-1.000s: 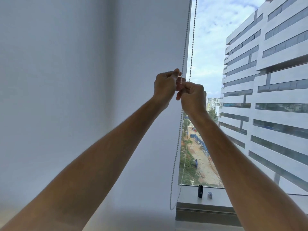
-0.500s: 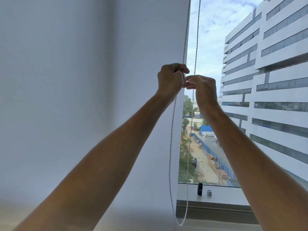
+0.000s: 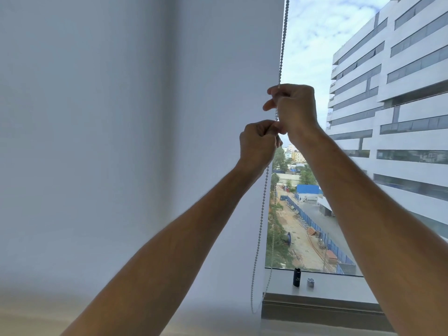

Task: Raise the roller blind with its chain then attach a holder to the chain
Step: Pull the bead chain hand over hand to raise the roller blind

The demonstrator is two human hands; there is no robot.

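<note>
The beaded chain (image 3: 282, 44) hangs along the right edge of the white roller blind (image 3: 218, 117). My right hand (image 3: 297, 109) is closed around the chain at the top. Just below and left of it, my left hand (image 3: 258, 144) is clenched on the same chain. Below the hands the chain's loop (image 3: 260, 226) drops almost to the window sill. On the sill (image 3: 339, 289) stand a small black holder (image 3: 296, 277) and a small grey piece (image 3: 310, 282).
The uncovered window pane (image 3: 315, 190) to the right shows a white building and a street far below. The sill's grey frame (image 3: 315, 309) runs along the bottom. The blind fills the left of the view.
My right hand has moved up and over to the chain strand above my left hand. My left hand has dropped lower along the chain. The view has tilted a little.
</note>
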